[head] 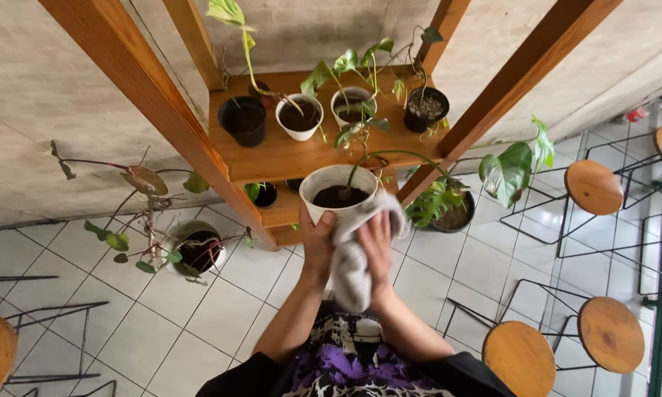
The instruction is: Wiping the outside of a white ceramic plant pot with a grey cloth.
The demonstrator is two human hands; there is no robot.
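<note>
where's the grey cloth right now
In the head view the grey cloth is at centre, pressed by the right hand against the white pot that the left hand holds, just before the wooden shelf.

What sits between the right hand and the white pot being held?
A grey cloth. In the head view it lies between the right hand and the white pot; the left hand grips the pot bare.

cam: 1 view only, head-worn | dir: steep down over own chest & forearms, fwd toward wooden shelf (301, 156) and wall | range: close to hands, white pot (338, 197) at arm's length; tiled floor (199, 323) and stools (594, 187) further below | shared: n/a, single view
</note>
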